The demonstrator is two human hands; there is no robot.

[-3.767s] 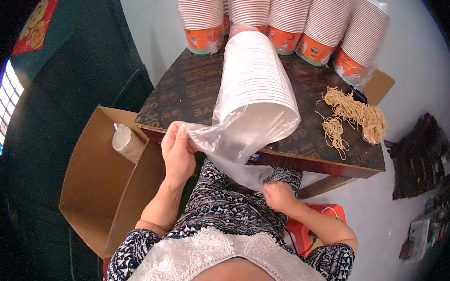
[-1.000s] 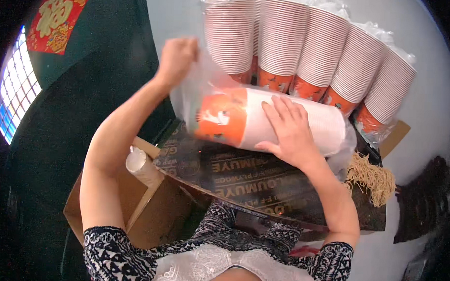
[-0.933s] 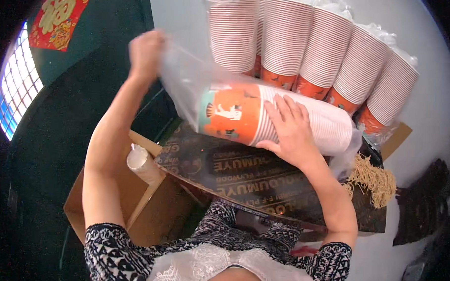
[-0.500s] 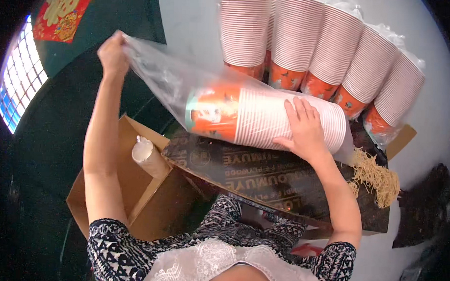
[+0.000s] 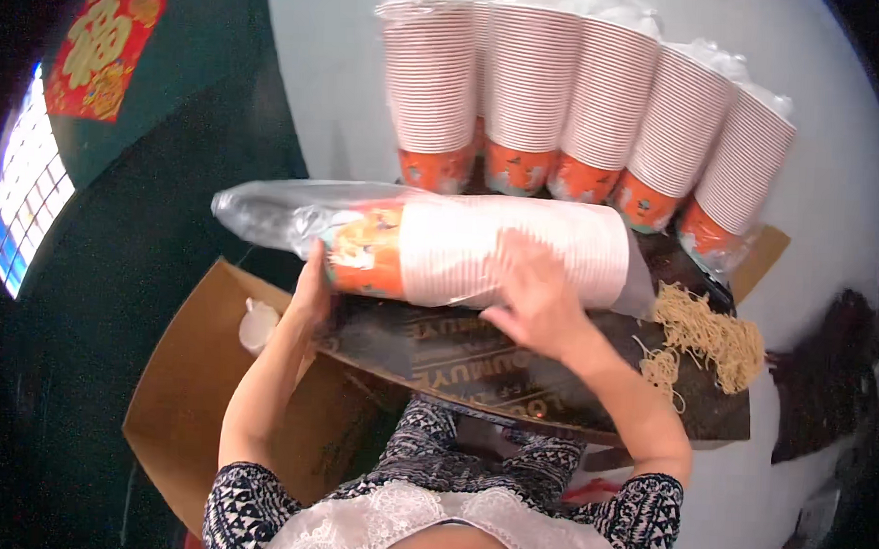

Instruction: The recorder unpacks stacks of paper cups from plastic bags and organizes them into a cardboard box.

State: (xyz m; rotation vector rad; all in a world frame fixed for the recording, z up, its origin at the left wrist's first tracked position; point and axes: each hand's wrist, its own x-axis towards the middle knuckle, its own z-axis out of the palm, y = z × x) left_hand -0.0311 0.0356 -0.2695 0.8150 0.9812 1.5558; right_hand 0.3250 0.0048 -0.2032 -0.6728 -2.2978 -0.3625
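A clear bag (image 5: pixel 253 213) in the middle holds a long stack of paper cups (image 5: pixel 557 242), lying sideways over the bench (image 5: pixel 408 346), with its white rims toward 3 o'clock. The left hand (image 5: pixel 311 291) is at the orange end; I cannot tell how far its grip is closed. The right hand (image 5: pixel 535 302) is blurry, its grip open and flat by the stack. Tall bagged stacks (image 5: pixel 528 84) stand from 12 to 2 o'clock. At 8 o'clock, a brown box (image 5: pixel 179 401) has a white bundle (image 5: pixel 258 328) inside.

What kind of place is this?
Perhaps a small packing corner: tall stacks of bagged cups stand on the table, tan strings lie near them, and an open cardboard box sits beside the table.
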